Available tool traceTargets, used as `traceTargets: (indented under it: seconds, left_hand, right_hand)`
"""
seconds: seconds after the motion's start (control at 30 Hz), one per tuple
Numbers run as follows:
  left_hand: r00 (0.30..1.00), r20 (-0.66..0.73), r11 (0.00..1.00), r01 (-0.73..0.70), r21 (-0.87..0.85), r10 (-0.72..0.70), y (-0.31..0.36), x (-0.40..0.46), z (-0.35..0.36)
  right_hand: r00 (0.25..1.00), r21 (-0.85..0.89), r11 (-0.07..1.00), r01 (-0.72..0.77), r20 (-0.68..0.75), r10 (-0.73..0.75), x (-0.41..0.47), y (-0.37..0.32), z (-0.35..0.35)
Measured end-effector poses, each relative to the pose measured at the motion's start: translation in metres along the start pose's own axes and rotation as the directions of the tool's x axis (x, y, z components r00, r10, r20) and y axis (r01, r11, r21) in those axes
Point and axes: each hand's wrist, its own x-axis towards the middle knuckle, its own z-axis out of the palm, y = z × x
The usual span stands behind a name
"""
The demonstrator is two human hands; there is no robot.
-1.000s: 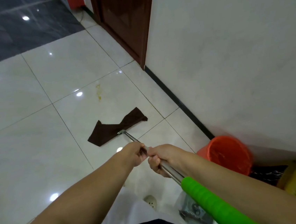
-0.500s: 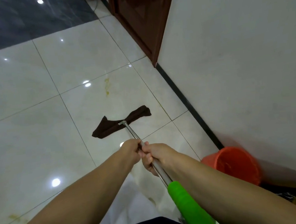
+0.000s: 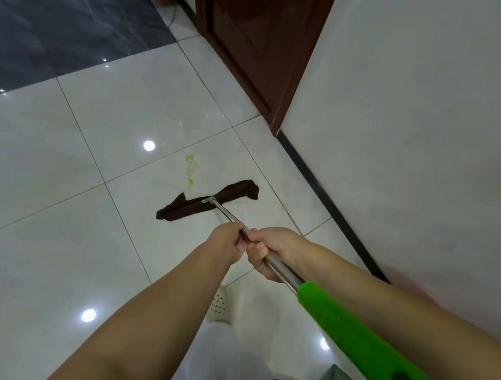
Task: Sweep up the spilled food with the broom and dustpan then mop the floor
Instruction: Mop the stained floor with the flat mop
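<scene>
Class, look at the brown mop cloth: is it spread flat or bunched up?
Bunched. The mop cloth lies narrow and creased across the floor tile, pinched at the mop handle.

There is one mop (image 3: 248, 236) with one brown cloth (image 3: 183, 207) on the floor; two hands hold its pole, one left hand (image 3: 227, 243) and one right hand (image 3: 272, 249); one yellow stain (image 3: 191, 169); one dark wooden door (image 3: 257, 34); one perforated shoe (image 3: 219, 306).
</scene>
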Motion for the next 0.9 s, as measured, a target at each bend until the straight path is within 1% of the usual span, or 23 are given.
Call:
traceTargets:
  seconds: [0.07, 0.17, 0.37, 0.47, 0.57, 0.67, 0.77, 0.9]
  left_hand:
    - [1.000, -0.018, 1.000, -0.019, 0.002, 0.019, 0.018, 0.006, 0.007]
    - [0.999, -0.034, 1.000, -0.011, -0.006, 0.011, 0.039, 0.015, 0.013]
    - [1.000, -0.016, 0.999, -0.007, -0.040, 0.007, 0.072, 0.031, 0.033]
    - [1.000, -0.018, 0.998, -0.010, -0.062, 0.009, 0.089, 0.039, 0.048]
    - [0.999, -0.024, 0.995, -0.040, -0.095, 0.038, 0.105, 0.046, 0.065]
    - [0.998, -0.011, 0.979, -0.057, -0.195, 0.056, 0.118, 0.058, 0.085]
    - [0.994, -0.062, 0.961, -0.102, -0.257, 0.089, 0.127, 0.076, 0.111]
    - [0.984, -0.113, 0.951, -0.160, -0.265, 0.134, 0.135, 0.101, 0.156]
  right_hand:
    - [1.000, -0.002, 1.000, -0.002, 0.002, 0.002, 0.000, -0.018, 0.009]
    - [1.000, -0.018, 1.000, -0.018, -0.007, 0.018, 0.003, -0.037, 0.021]
    - [0.999, -0.075, 0.997, -0.037, -0.021, 0.036, 0.017, -0.081, 0.030]
    - [0.999, -0.133, 0.990, -0.049, -0.027, 0.046, 0.024, -0.110, 0.033]
    - [0.997, -0.238, 0.969, -0.069, -0.033, 0.063, 0.035, -0.141, 0.034]
    - [0.997, -0.344, 0.936, -0.078, -0.040, 0.068, 0.047, -0.175, 0.031]
    - [0.997, -0.409, 0.909, -0.073, -0.002, 0.079, 0.057, -0.212, 0.019]
    - [0.995, -0.445, 0.894, -0.057, 0.051, 0.089, 0.066, -0.261, -0.008]
